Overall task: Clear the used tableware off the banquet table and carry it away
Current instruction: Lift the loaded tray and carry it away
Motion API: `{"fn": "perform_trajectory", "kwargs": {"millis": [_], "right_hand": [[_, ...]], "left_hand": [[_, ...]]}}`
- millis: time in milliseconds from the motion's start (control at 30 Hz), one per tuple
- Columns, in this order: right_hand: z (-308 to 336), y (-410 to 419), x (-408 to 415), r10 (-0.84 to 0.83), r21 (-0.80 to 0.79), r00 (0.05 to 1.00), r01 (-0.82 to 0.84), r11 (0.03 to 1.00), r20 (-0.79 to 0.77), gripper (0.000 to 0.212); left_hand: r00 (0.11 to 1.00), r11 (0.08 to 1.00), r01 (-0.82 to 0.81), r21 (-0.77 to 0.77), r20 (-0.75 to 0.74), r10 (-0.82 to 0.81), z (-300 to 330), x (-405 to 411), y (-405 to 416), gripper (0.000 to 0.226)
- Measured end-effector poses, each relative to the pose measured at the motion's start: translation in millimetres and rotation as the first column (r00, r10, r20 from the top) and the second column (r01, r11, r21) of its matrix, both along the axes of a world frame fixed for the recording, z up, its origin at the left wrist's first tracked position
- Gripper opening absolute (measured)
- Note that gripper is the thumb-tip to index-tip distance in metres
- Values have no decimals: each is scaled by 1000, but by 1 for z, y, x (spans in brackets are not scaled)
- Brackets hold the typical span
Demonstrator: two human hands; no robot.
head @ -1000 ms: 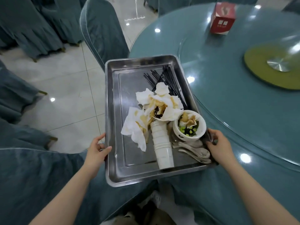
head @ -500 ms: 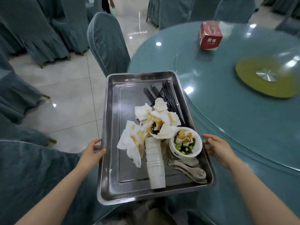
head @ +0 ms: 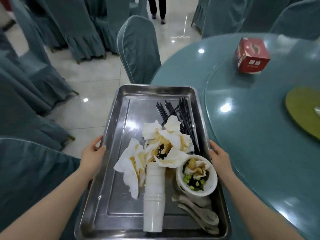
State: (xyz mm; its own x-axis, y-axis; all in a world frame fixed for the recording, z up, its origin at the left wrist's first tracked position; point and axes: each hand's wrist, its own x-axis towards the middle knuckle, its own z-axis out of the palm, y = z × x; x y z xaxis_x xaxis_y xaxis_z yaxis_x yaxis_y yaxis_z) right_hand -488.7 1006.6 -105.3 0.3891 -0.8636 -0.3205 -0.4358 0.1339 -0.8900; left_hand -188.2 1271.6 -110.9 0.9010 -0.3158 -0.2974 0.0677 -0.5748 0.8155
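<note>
A steel tray (head: 119, 122) is held level between my hands, at the near edge of the round teal table (head: 259, 135). My left hand (head: 92, 155) grips its left rim and my right hand (head: 219, 157) grips its right rim. On the tray lie black chopsticks (head: 183, 111) at the far right, stained white napkins (head: 155, 149) in the middle, a stack of white cups (head: 154, 196) lying on its side, a white bowl (head: 197, 177) with food scraps, and white spoons (head: 200, 213) at the near right corner.
A red tissue box (head: 251, 56) stands on the table's glass turntable beside a yellow-green centre disc (head: 301, 110). Teal-covered chairs (head: 138, 49) crowd the left, near and far sides. A person's legs (head: 158, 9) stand on the tiled floor at the back.
The tray has come up closer to me and shifted away from the table. Both hands have slid forward along its side rims. My view has tilted up toward the room.
</note>
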Motion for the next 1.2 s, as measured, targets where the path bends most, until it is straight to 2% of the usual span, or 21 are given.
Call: {"fn": "perform_trajectory", "kwargs": {"millis": [167, 267, 400, 533, 667, 767, 867, 1000, 1200], "right_hand": [[29, -4, 43, 167, -125, 986, -163, 979, 26, 46], [53, -1, 82, 256, -183, 966, -245, 952, 43, 45], [92, 18, 145, 363, -143, 917, -342, 929, 162, 47], [125, 64, 216, 519, -173, 836, -493, 853, 179, 52], [161, 137, 280, 719, -212, 668, -687, 695, 192, 67], [179, 203, 322, 817, -256, 548, -776, 576, 178, 65], [189, 279, 352, 887, -279, 428, -842, 461, 173, 67], [202, 384, 376, 937, -329, 295, -880, 343, 190, 64], [206, 528, 400, 977, -341, 103, -926, 162, 185, 62]], "left_hand": [[987, 985, -146, -97, 48, 151, 31, 5, 32, 48], [969, 973, -189, -129, 133, 206, 62, 17, 66, 48], [925, 948, -284, -147, 218, 311, 102, 33, 126, 46], [848, 880, -434, -194, 240, 472, 135, 35, 206, 47], [751, 805, -557, -205, 290, 594, 166, 17, 296, 49], [682, 751, -633, -186, 325, 655, 185, -6, 362, 56], [571, 663, -725, -187, 375, 730, 202, -32, 429, 60], [428, 548, -810, -210, 427, 796, 220, -65, 513, 60], [284, 395, -889, -229, 401, 871, 225, -106, 627, 60]]}}
